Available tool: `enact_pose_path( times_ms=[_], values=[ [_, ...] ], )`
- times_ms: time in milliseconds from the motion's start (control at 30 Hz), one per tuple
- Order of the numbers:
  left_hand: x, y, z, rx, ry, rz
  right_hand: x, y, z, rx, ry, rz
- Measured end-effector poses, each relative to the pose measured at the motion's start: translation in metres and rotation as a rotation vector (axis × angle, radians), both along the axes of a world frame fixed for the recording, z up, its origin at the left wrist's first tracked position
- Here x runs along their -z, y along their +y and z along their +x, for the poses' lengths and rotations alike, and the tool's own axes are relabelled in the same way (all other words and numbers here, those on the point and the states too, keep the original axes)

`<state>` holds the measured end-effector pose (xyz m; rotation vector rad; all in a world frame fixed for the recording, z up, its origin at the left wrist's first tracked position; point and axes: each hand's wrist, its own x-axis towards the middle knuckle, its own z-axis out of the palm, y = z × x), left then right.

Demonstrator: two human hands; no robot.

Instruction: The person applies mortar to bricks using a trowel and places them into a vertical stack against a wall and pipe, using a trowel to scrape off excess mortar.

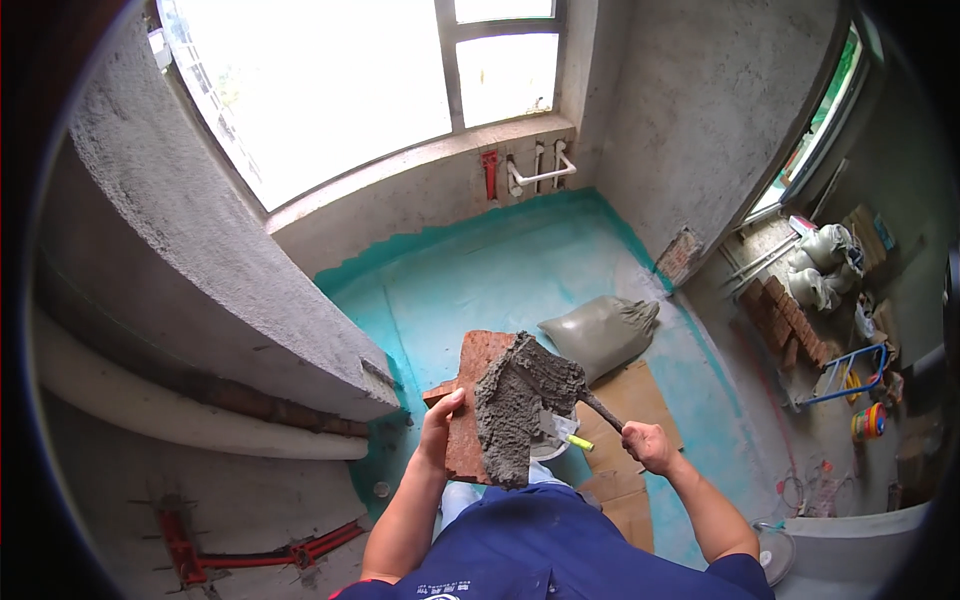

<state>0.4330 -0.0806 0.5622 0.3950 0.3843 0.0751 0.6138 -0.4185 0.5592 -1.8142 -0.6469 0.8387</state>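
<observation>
My left hand [440,425] grips the left side of a red brick [466,365], held level with my waist. Grey wet mortar [505,440] coats much of the brick's right side. My right hand [650,445] is closed on the handle of a trowel [603,410]; its blade is hidden under a lump of mortar at the brick's upper right. Beneath them a pale bucket [550,452] is partly visible, with a yellow-handled tool [578,441] beside the mortar.
A tied sack [600,335] lies ahead on the teal-coated floor [450,280], near cardboard [630,500]. Walls and a window [310,100] enclose the front and left, where a pipe [230,420] runs low. At right are stacked bricks [785,320], bags [815,280] and a blue frame [840,380].
</observation>
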Motion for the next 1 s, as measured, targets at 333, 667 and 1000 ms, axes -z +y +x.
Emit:
enact_pose_path(
  times_ms=[333,667,1000],
  values=[
    [-0.022,0.003,0.003,0.075,-0.020,-0.084,-0.010,-0.022,0.014,0.105,0.162,-0.076],
    [-0.004,0.015,0.000,0.187,0.082,0.015,-0.067,0.012,0.011,-0.108,0.735,-0.290],
    [0.005,0.012,-0.015,0.160,0.192,-0.065,-0.014,0.036,0.020,-0.004,0.616,-0.287]
  ],
)
